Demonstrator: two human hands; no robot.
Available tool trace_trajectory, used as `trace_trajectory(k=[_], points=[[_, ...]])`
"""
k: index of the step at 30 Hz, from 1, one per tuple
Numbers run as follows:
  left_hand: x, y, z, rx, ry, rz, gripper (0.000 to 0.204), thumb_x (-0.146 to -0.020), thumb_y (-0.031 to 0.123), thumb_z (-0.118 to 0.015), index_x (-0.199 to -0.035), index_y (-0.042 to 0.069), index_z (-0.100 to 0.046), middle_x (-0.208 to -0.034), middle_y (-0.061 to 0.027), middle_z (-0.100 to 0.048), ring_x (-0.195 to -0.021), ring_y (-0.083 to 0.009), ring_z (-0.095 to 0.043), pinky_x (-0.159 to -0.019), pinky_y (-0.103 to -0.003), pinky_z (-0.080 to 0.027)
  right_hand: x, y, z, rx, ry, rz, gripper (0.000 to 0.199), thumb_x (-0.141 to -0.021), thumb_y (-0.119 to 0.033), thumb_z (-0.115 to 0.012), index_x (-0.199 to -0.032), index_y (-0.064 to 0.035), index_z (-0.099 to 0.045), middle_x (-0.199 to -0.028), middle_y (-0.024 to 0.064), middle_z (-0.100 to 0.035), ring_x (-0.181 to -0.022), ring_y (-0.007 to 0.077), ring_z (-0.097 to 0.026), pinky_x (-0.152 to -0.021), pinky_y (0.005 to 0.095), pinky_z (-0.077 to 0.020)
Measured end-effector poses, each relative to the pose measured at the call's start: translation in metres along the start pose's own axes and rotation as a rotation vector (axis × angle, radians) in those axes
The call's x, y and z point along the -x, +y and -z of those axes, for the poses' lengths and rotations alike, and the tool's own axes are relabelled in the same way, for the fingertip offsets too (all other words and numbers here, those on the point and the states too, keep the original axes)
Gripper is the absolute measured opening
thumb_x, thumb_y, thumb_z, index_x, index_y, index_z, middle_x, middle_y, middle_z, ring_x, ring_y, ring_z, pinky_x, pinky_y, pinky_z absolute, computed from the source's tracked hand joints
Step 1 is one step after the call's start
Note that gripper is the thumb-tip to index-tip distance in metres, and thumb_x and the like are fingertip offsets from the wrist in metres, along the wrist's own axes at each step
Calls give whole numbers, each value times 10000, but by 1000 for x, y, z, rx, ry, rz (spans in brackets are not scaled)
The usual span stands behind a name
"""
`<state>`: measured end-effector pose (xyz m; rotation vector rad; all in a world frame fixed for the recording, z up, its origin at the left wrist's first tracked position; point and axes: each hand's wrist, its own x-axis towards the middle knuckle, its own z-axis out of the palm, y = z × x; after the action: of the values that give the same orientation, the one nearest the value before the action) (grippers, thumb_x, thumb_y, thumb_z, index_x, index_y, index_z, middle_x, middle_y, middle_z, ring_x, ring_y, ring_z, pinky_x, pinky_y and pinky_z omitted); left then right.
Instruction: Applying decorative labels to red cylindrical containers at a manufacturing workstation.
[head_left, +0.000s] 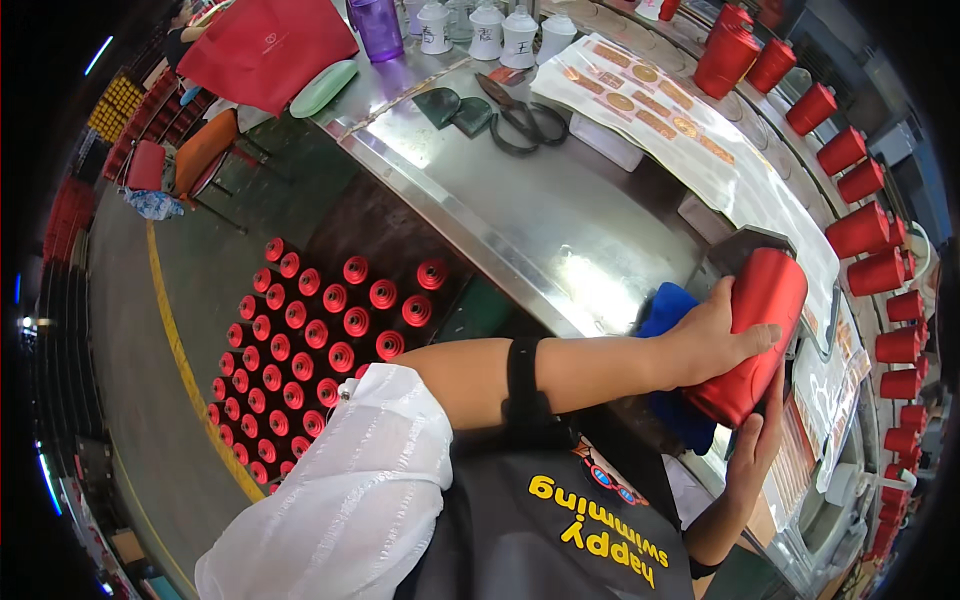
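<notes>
Glossy red cylindrical canister lies between the hands, long axis slanting up-right. Left hand, half-curled, grips its left side; right hand touches lower right, closure unclear.

The person wore a loose white sleeve, which had thin raised lines and ended near the elbow. A black strap was around the left forearm. The dark apron carried yellow letters and a cartoon with blue goggles. The left hand and the right hand were bare.
</notes>
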<state>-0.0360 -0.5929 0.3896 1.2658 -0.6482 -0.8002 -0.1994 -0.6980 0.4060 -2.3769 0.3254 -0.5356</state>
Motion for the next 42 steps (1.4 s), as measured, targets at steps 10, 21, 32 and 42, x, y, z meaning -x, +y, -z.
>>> trace_trajectory(k=[10, 21, 32, 42], points=[[-10, 3, 6, -427, 100, -274, 958, -887, 484, -593, -1398, -182, -130, -1342, -426, -343, -1270, -496, -390, -1067, -438, -343, -4, 2, -11, -14, 9, -30, 729, -994, -484, -394, -1449, 74, -279, -1456, 234, -389, -1359, 315, -375, -1102, 368, -279], [52, -8, 48, -779, -124, -577, 1053, -792, 481, -692, -1438, -131, -129, -1349, -408, -331, -1224, -507, -399, -1066, -474, -319, 14, 9, -19, 28, -66, -25, 892, -915, -562, -522, -1472, 64, -215, -1469, 240, -346, -1321, 331, -410, -1070, 391, -339], [49, -33, 38, -691, 118, -732, 867, -764, 306, -722, -1426, -55, -295, -1156, -266, -522, -1133, -452, -461, -1035, -502, -337, 14, 1, -34, 196, 74, -14, 710, -936, -358, -571, -1429, 79, -307, -1429, 250, -402, -1325, 331, -406, -1081, 390, -310], [47, -37, 38, -708, 132, -729, 889, -801, 386, -682, -1436, -71, -259, -1213, -303, -503, -1220, -473, -417, -1075, -533, -288, 16, -5, -36, 174, 96, -37, 725, -935, -364, -587, -1436, 75, -302, -1431, 252, -403, -1324, 337, -410, -1082, 390, -310]])
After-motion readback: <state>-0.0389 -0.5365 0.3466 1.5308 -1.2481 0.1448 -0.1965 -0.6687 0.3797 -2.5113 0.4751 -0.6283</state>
